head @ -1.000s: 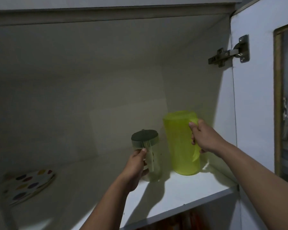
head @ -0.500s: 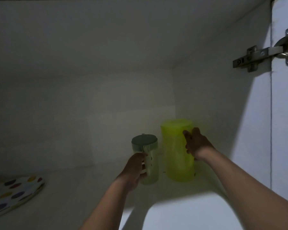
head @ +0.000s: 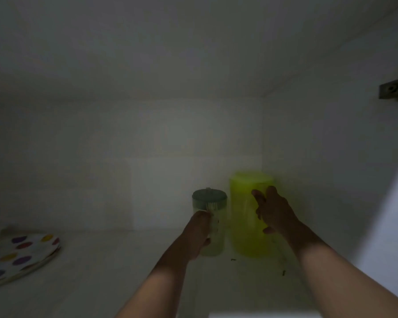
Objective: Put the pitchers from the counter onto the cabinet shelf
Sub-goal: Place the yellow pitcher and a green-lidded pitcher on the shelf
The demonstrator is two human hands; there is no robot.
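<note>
- two hands reach into the dim cabinet, both forearms coming up from the bottom edge.
- the left hand (head: 199, 232) is wrapped around the near side of the small clear pitcher (head: 210, 222), fingers curled shut on it.
- the right hand (head: 271, 210) is spread, fingers loose and apart, in front of the yellow-green pitcher (head: 246, 216); whether it touches the side cannot be told through the blur.
- two pitchers in all, both upright on the cabinet shelf (head: 101, 283), just beside each other: the clear one with its grey lid (head: 209, 195) at 9 o'clock of the taller yellow-green one, which stands in the back right corner.
- one stack of spotted plates (head: 19, 253) lies at 9 o'clock, well apart, by the left edge.
- a hinge plate (head: 395, 89) shows at 2 o'clock on the right wall.
- no writing can be read.
</note>
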